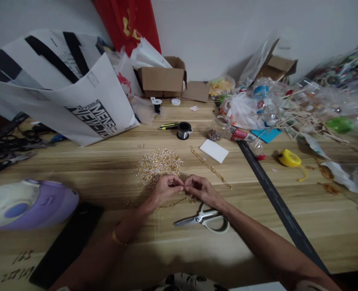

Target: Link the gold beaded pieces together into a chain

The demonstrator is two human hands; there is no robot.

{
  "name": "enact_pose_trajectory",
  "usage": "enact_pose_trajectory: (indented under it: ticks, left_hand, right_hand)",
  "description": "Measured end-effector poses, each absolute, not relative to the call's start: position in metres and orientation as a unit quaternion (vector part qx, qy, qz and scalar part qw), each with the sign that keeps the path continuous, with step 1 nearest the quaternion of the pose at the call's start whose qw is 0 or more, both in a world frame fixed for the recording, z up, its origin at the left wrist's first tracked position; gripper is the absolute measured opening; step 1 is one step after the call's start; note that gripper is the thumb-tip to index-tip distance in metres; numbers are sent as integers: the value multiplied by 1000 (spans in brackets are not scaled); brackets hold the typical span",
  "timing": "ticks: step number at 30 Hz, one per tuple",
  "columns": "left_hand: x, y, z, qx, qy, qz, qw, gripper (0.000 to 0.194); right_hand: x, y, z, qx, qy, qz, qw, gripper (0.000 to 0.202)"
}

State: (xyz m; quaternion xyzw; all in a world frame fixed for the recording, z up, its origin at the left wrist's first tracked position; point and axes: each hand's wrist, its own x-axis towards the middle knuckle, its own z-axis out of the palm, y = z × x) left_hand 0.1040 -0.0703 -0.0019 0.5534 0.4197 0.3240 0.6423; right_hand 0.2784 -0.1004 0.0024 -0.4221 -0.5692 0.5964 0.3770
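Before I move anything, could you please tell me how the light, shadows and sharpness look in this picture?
Head view: dim, uneven light; soft shadow on the table near the lower edge; wide-angle stretching of the white bag; smeared clutter at far right; anything between left hand and right hand too small to tell.

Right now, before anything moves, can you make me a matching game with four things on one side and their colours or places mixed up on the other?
1. tape measure
2. scissors
3. sparkly heap
4. big bag with gold marks

A. gold and clear, by the left hand
B. red, at the back by the wall
C. yellow
D. pale handles, near the right forearm

Pairs: 1-C, 2-D, 3-A, 4-B
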Motion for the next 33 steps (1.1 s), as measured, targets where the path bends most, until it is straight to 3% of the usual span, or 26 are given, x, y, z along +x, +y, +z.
enact_pose_trajectory:
  ticks: [13, 33]
  left_hand:
    - [108, -76, 6, 617, 444, 350, 547, 5]
    - [106, -77, 4, 614, 460, 337, 546, 8]
  right_hand:
    - [277, -101, -3, -439, -577, 577, 376, 27]
    - [277, -102, -1, -424, -557, 591, 401, 26]
